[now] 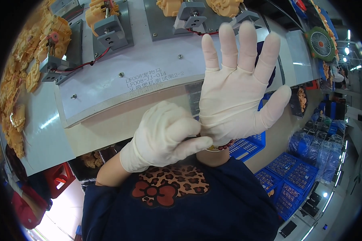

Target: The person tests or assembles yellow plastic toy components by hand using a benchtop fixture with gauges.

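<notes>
Evidently both hands are raised above the bench edge: the right hand [239, 96], in a thin cream latex glove [229, 116], is spread wide with fingers straight and holds nothing, which keeps the rubber taut. The left hand [165, 136], gloved alike, is curled and pinches that glove's cuff at the wrist, just beside a beaded red bracelet [223, 147]. Beyond them lies a white test board [108, 76] with grey metal clamps [108, 30] gripping yellow plastic toy parts [96, 12], red wires trailing. Blue plastic crates [249, 146] sit below.
</notes>
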Demonstrator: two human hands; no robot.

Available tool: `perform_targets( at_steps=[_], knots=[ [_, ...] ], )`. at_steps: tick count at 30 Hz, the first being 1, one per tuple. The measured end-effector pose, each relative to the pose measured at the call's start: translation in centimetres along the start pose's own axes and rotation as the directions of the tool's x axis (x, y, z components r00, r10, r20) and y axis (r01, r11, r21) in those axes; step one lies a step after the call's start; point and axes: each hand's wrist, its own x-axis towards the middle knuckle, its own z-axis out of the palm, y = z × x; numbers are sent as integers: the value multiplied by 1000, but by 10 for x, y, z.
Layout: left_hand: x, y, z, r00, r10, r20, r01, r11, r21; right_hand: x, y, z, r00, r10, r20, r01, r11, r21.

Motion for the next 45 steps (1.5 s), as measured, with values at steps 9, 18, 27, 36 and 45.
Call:
perform_targets(
  at_steps=[9,18,27,36,45],
  knots=[
    [-12,13,-42,960,-32,-277,55,996,73,-3,-10,-46,979,13,205,-104,891,443],
    [-31,-1,-72,879,-137,-456,-100,883,-458,1,-10,-8,930,304,208,-366,820,440],
    [-13,0,-81,832,-354,-426,-411,122,-904,-36,16,-18,987,76,141,-31,954,-298],
    [-4,0,-78,755,-337,-562,-504,249,-827,-51,49,71,791,338,509,355,424,-833],
    [-19,-11,-96,878,-181,-442,-397,239,-886,-61,57,81,501,510,699,572,411,-710]
  ],
)
